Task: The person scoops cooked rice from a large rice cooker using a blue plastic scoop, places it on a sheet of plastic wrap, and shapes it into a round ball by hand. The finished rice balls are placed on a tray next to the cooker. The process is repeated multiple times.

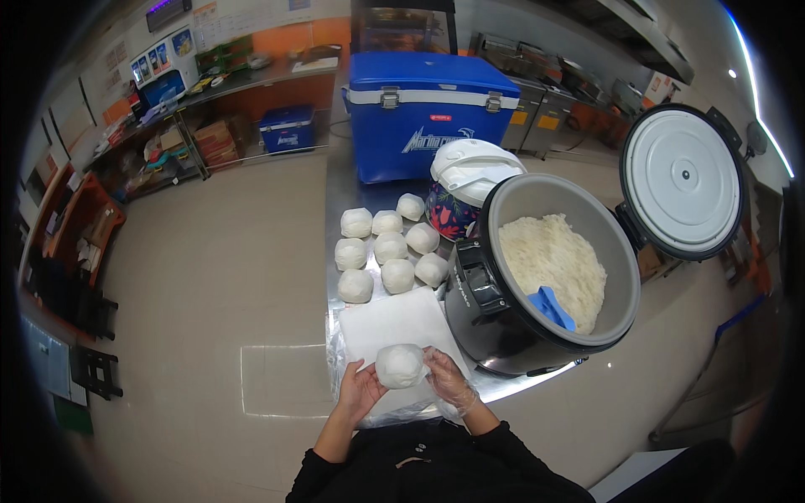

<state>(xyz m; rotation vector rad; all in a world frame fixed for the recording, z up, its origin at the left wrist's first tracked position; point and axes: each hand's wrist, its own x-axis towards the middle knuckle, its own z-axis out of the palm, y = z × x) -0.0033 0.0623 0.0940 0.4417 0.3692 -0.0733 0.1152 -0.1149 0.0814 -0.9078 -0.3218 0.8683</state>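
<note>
Between my hands is a round bundle wrapped in white paper (400, 366). My left hand (362, 390), bare, holds its left side. On its right side is my right hand (448, 378), in a clear plastic glove, with the fingers closed on the paper. Below the bundle lies a stack of white paper sheets (393, 320) on the steel table. Several similar wrapped bundles (390, 248) stand in rows beyond the sheets. To the right, a large open rice cooker (490, 314) holds cooked white rice (547, 258) with a blue scoop (552, 309) in it.
The cooker's lid (682, 179) is raised at the right. Behind the bundles stand a floral container with a white lid (475, 170) and a big blue cooler box (431, 119). Clear plastic film hangs over the near left edge of the steel table (336, 195). A black stool (95, 372) is at far left.
</note>
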